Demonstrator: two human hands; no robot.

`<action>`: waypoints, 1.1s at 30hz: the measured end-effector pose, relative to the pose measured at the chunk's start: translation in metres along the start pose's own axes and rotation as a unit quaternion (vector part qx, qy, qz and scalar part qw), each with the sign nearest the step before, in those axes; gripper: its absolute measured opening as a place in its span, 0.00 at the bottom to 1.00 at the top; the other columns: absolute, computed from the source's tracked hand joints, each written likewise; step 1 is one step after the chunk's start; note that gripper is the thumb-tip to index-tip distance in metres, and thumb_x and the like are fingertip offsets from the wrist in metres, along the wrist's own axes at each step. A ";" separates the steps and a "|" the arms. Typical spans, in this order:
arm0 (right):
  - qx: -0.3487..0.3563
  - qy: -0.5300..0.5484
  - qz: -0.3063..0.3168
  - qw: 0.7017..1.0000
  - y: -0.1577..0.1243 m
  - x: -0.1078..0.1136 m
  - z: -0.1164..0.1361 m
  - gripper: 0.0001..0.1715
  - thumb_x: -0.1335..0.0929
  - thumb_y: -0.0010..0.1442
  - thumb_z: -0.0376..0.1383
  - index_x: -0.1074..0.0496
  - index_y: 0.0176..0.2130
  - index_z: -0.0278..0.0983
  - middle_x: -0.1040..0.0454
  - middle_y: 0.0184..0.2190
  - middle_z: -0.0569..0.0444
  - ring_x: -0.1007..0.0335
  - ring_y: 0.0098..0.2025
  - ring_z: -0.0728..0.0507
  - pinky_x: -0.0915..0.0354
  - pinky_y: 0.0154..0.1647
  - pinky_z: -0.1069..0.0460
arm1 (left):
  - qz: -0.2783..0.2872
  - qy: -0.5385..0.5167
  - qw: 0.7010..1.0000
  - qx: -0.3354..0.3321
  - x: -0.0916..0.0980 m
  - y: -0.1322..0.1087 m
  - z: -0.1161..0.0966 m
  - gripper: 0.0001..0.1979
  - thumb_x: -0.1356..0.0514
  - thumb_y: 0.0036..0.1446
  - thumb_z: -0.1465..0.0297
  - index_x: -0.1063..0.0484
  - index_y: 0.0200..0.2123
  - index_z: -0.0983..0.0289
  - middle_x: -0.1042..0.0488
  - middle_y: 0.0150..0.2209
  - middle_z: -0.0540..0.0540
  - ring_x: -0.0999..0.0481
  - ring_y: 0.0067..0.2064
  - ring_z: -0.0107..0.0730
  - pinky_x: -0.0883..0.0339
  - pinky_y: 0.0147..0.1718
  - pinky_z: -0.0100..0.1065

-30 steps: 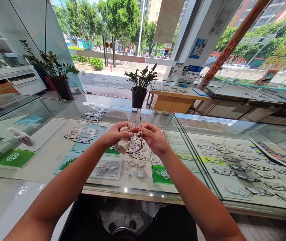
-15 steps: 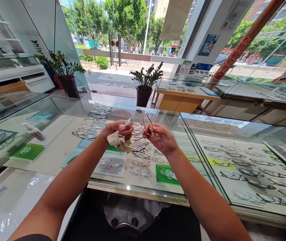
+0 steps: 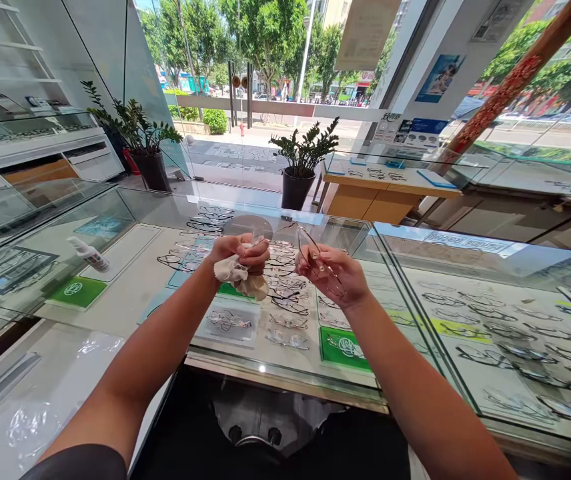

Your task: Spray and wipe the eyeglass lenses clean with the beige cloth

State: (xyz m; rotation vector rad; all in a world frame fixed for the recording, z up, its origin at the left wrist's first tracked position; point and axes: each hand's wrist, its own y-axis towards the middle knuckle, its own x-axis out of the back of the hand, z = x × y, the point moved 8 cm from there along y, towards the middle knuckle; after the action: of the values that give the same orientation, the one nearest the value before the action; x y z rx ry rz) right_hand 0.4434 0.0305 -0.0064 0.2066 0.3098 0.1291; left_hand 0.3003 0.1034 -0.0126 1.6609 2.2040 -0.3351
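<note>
I hold a thin metal-framed pair of glasses (image 3: 293,235) above a glass display counter (image 3: 365,240). My right hand (image 3: 333,275) is closed on the frame's right side, its temple running down past the palm. My left hand (image 3: 239,252) pinches a beige cleaning cloth (image 3: 241,279) against the left lens; the cloth hangs below the fingers. Under the glass lie several pairs of glasses (image 3: 285,303) in rows on trays.
A small white spray bottle (image 3: 89,253) lies on the counter at the left. Green brand cards (image 3: 343,347) sit inside the case. A second case of glasses (image 3: 515,333) adjoins on the right. Potted plants (image 3: 301,160) stand beyond the counter by the window.
The glasses have turned from upright between both hands to lying sideways. My hands have drawn slightly apart, and my view has shifted a little leftward.
</note>
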 end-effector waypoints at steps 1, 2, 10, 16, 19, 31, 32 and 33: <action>-0.002 0.003 0.005 1.000 0.000 -0.001 -0.001 0.18 0.26 0.54 0.47 0.34 0.25 0.42 0.28 0.30 0.50 0.31 0.34 0.41 0.30 0.38 0.44 | 0.002 0.000 1.000 0.001 0.001 0.000 0.001 0.30 0.26 0.31 0.57 0.48 0.19 0.57 0.52 0.17 0.47 0.53 0.18 0.24 0.55 0.19 0.36; -0.003 0.007 0.012 1.000 0.000 -0.002 -0.001 0.17 0.26 0.55 0.46 0.34 0.24 0.42 0.28 0.30 0.50 0.32 0.34 0.41 0.31 0.38 0.44 | 0.006 -0.001 1.000 0.001 0.002 0.000 0.001 0.29 0.26 0.31 0.57 0.47 0.19 0.57 0.52 0.17 0.48 0.53 0.18 0.24 0.55 0.19 0.36; 0.004 0.085 -0.009 0.996 -0.004 0.003 -0.001 0.19 0.24 0.58 0.47 0.33 0.28 0.42 0.27 0.35 0.52 0.30 0.37 0.42 0.27 0.42 0.44 | -0.005 -0.023 1.000 -0.014 0.002 0.007 0.001 0.24 0.30 0.42 0.53 0.41 0.22 0.58 0.47 0.17 0.48 0.50 0.18 0.25 0.53 0.19 0.34; 0.073 0.078 -0.082 0.991 -0.008 0.028 0.023 0.16 0.25 0.65 0.49 0.30 0.33 0.45 0.21 0.41 0.54 0.26 0.38 0.43 0.23 0.44 0.43 | -0.075 -0.060 0.995 -0.031 0.014 0.016 0.002 0.18 0.34 0.55 0.60 0.42 0.27 0.59 0.48 0.19 0.44 0.47 0.18 0.24 0.44 0.18 0.29; 0.094 0.089 -0.122 0.984 -0.010 0.036 0.032 0.16 0.20 0.60 0.49 0.25 0.34 0.45 0.19 0.42 0.55 0.24 0.39 0.44 0.23 0.43 0.46 | -0.073 -0.040 0.995 -0.048 0.015 0.019 0.004 0.20 0.28 0.52 0.65 0.39 0.27 0.60 0.45 0.19 0.43 0.44 0.19 0.21 0.41 0.19 0.25; 0.144 -0.055 -0.172 0.973 -0.012 0.016 0.033 0.13 0.15 0.53 0.48 0.15 0.31 0.45 0.19 0.39 0.55 0.25 0.45 0.45 0.32 0.43 0.50 | -0.102 0.128 0.980 -0.112 0.003 0.011 -0.003 0.23 0.24 0.59 0.53 0.27 0.37 0.65 0.26 0.29 0.50 0.34 0.26 0.21 0.40 0.26 0.24; 0.147 -0.068 -0.163 0.973 -0.011 0.013 0.032 0.13 0.16 0.54 0.47 0.15 0.31 0.45 0.20 0.39 0.55 0.25 0.46 0.44 0.32 0.45 0.49 | -0.105 0.135 0.978 -0.117 0.002 0.011 -0.003 0.23 0.25 0.60 0.52 0.28 0.37 0.65 0.27 0.29 0.49 0.35 0.26 0.21 0.41 0.25 0.24; 0.150 -0.080 -0.154 0.973 -0.011 0.011 0.031 0.12 0.16 0.56 0.47 0.15 0.31 0.45 0.21 0.39 0.55 0.26 0.47 0.43 0.32 0.47 0.48 | -0.109 0.140 0.977 -0.120 0.001 0.012 -0.004 0.23 0.26 0.61 0.52 0.28 0.37 0.64 0.28 0.28 0.49 0.36 0.26 0.22 0.43 0.25 0.25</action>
State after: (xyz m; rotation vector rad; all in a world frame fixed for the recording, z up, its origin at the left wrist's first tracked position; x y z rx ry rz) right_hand 0.4647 0.0159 0.0165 0.4634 0.1958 -0.2428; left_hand 0.3108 0.1095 -0.0094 1.4114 2.5226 0.1196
